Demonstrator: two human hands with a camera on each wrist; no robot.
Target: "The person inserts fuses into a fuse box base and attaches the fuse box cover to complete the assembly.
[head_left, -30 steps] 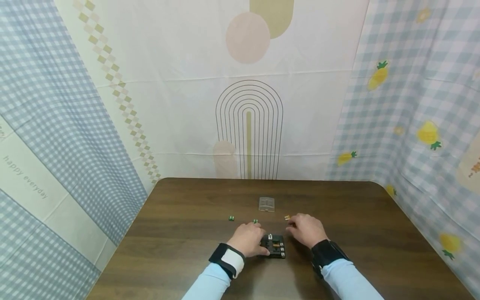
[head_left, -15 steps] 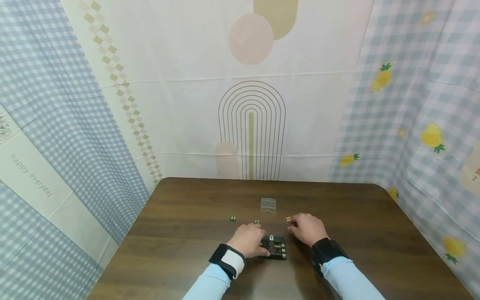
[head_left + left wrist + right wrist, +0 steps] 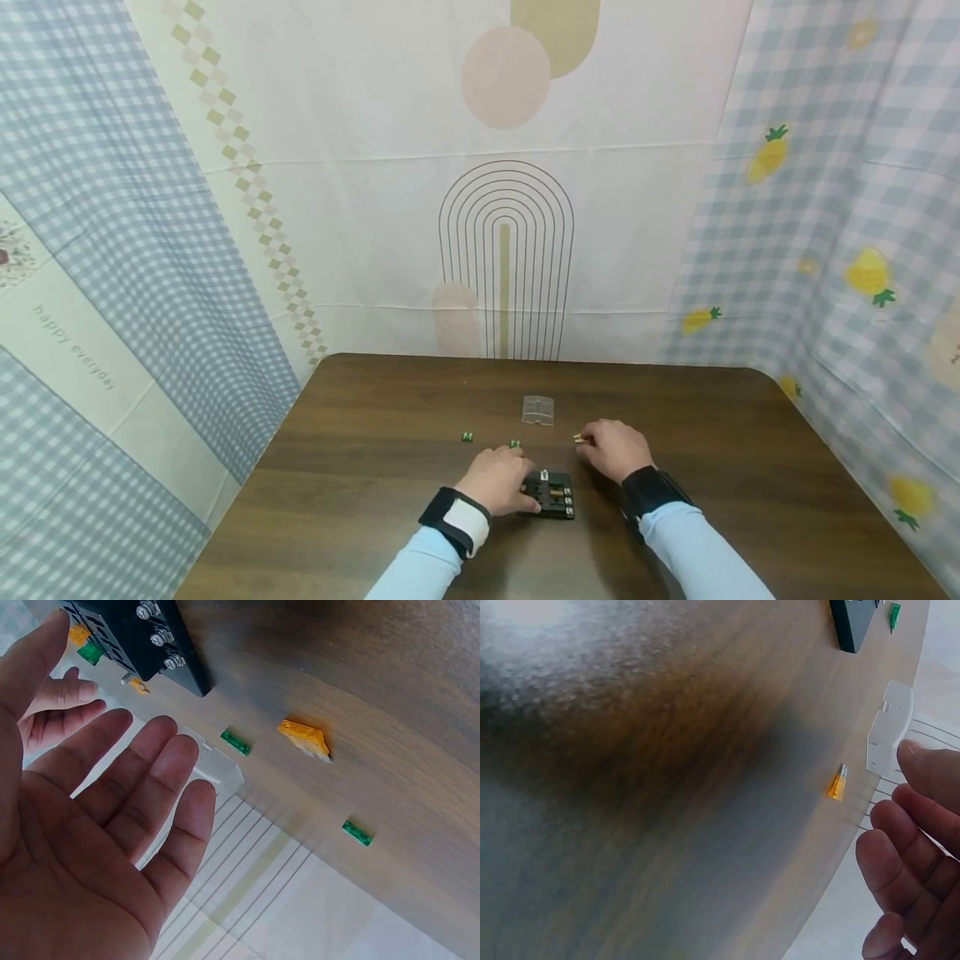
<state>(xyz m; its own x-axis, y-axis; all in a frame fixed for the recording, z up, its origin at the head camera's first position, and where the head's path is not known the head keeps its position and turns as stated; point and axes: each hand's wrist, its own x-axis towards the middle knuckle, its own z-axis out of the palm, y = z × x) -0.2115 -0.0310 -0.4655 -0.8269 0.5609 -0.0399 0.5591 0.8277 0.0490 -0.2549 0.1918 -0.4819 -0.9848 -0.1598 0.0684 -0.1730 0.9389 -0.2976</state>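
My left hand (image 3: 495, 482) rests at the left side of a black fuse block (image 3: 555, 493), its thumb by the front corner. In the left wrist view its fingers are spread and nearly straight, with nothing between them. An orange blade fuse (image 3: 304, 736) lies close by, hidden under this hand in the head view. My right hand (image 3: 617, 450) hovers beside another orange blade fuse (image 3: 838, 784), which lies on the table just off its fingertips. Those fingers are loosely bent. Inside the block sit an orange fuse (image 3: 77, 634) and a green one (image 3: 90, 652).
Two green blade fuses, one nearer (image 3: 515, 445) and one farther left (image 3: 467, 437), lie behind the left hand. A clear plastic cover (image 3: 537, 410) lies at the back of the brown wooden table (image 3: 390, 400). Printed cloths (image 3: 360, 208) hang around the table.
The head view has shifted slightly. My right hand's fingers have bent a little more beside the orange fuse. The left hand and the fuse block stay where they were.
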